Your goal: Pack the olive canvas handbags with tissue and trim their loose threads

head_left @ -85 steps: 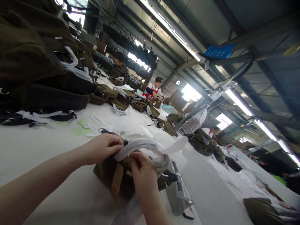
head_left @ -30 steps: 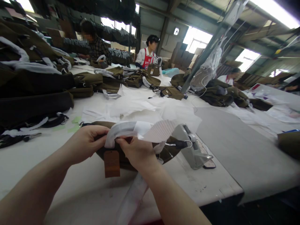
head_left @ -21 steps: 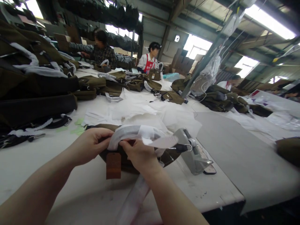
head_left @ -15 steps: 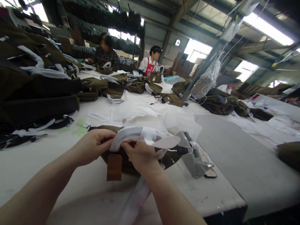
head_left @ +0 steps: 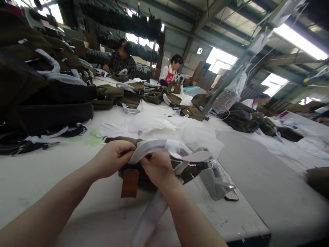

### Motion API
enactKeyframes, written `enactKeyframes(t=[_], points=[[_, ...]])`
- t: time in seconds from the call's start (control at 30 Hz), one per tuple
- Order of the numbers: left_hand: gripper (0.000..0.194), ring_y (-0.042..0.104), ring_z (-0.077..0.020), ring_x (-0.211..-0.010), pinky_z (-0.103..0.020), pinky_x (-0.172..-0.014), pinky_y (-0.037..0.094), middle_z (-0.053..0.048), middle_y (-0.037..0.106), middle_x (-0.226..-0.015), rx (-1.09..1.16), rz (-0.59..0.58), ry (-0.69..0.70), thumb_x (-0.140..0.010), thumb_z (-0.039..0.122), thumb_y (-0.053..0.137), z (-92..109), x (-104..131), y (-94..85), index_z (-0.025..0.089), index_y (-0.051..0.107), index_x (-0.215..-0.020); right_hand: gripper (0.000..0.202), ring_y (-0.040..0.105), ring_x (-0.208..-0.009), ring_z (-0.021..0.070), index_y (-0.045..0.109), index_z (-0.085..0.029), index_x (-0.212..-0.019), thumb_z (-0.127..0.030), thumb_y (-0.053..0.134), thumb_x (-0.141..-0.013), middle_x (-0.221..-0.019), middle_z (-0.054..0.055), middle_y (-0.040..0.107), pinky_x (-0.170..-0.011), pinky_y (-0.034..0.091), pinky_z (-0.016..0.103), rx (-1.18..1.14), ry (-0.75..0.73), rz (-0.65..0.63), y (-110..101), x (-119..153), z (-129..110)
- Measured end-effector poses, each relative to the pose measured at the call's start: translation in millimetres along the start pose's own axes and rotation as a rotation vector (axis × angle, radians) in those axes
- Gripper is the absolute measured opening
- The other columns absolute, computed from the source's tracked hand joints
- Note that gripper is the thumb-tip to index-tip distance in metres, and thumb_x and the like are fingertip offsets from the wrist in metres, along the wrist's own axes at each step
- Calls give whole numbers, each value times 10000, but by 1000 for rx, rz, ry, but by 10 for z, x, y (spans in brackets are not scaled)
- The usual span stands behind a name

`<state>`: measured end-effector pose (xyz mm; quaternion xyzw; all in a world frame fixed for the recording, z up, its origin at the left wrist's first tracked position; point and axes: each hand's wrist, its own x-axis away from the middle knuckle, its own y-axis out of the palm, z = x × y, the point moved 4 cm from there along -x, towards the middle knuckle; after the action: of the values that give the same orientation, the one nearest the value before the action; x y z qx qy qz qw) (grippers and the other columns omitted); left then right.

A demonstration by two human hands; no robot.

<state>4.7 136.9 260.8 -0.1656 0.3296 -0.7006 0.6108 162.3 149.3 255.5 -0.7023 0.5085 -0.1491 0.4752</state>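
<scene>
A dark olive bag (head_left: 146, 180) lies on the white table, a brown tag (head_left: 130, 183) hanging from its front. White wrapping covers its curved handle (head_left: 151, 145), and a loose white strip (head_left: 197, 156) sticks out to the right. My left hand (head_left: 114, 157) pinches the handle's left end between thumb and fingers. Just right of it, my right hand (head_left: 158, 168) is closed on the inner side of the same handle, fingertips partly hidden. Below my right forearm a long white wrapped strap (head_left: 151, 216) runs toward the table's front edge.
A tape dispenser (head_left: 214, 181) and a phone (head_left: 231, 195) are right of the bag. White sheets (head_left: 159, 125) lie behind it. Piled bags (head_left: 51, 109) fill the left. A slanted pole (head_left: 223, 82) rises beyond. Two people (head_left: 122, 61) work at the back, another at the right.
The view has shifted, so the scene sits slightly farther right. The loose white strip now extends straighter to the right. Both hands keep their hold on the handle.
</scene>
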Motion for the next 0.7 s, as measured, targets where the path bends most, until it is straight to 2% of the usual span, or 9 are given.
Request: enactKeyframes(t=[0.2, 0.3, 0.33, 0.4, 0.47, 0.53, 0.6, 0.63, 0.7], points=[[241, 623, -152, -771, -243, -689, 434, -2, 710, -803, 44, 23, 34, -863, 310, 518, 35, 27, -27, 195, 723, -813, 233, 662, -611, 181, 748, -224, -769, -326, 588, -904, -584, 0, 680, -609, 489, 258, -85, 133, -48, -60, -61, -26], [293, 612, -141, -696, -226, -594, 442, -17, 724, -833, 208, 71, -37, -874, 412, 559, 8, 68, -106, 192, 728, -967, 94, 706, -772, 219, 736, -196, -860, -246, 658, -840, -775, 34, 748, -742, 541, 310, -75, 69, 43, -182, 15, -130], [355, 593, -132, -644, -224, -547, 433, -22, 724, -847, 258, 123, -73, -868, 464, 579, -13, 84, -159, 191, 710, -1053, 132, 709, -842, 229, 722, -185, -941, -214, 670, -822, -872, 53, 759, -784, 550, 329, -73, 19, 102, -249, 93, -179], [484, 540, -111, -554, -229, -481, 406, -30, 717, -895, 295, 316, -134, -850, 547, 604, -73, 127, -323, 205, 653, -1188, 251, 699, -949, 229, 671, -186, -1075, -157, 655, -826, -1016, 74, 748, -847, 556, 350, -72, -117, 236, -408, 330, -269], [512, 524, -112, -534, -243, -485, 412, -35, 703, -899, 255, 552, -166, -858, 586, 581, -154, 183, -525, 225, 627, -1218, 307, 685, -1013, 217, 628, -223, -1123, -105, 629, -839, -1090, 71, 727, -890, 554, 362, -63, -268, 403, -593, 632, -291], [546, 575, -149, -592, -266, -525, 443, -53, 697, -897, 172, 659, -198, -846, 633, 557, -271, 212, -687, 229, 625, -1207, 357, 662, -1065, 230, 602, -252, -1134, -77, 643, -825, -1137, 75, 694, -928, 543, 405, -33, -351, 638, -793, 910, -179], [659, 663, -221, -809, -292, -661, 526, -89, 702, -1042, 103, 547, -196, -775, 650, 618, -415, 177, -753, 205, 600, -1260, 446, 617, -1144, 283, 564, -236, -1214, -152, 710, -801, -1217, 119, 640, -966, 516, 491, 49, -306, 784, -941, 1055, 50], [745, 668, -262, -963, -319, -778, 553, -108, 679, -1178, 93, 419, -183, -721, 637, 676, -492, 143, -735, 191, 571, -1309, 531, 585, -1189, 316, 532, -213, -1277, -233, 742, -790, -1266, 147, 609, -984, 496, 533, 101, -249, 765, -978, 1054, 183], [939, 583, -318, -1218, -406, -1023, 497, -131, 569, -1400, 139, 120, -154, -612, 559, 796, -627, 77, -608, 181, 478, -1409, 731, 541, -1239, 356, 458, -162, -1380, -401, 766, -762, -1334, 188, 566, -1000, 473, 565, 193, -134, 558, -972, 943, 424]])
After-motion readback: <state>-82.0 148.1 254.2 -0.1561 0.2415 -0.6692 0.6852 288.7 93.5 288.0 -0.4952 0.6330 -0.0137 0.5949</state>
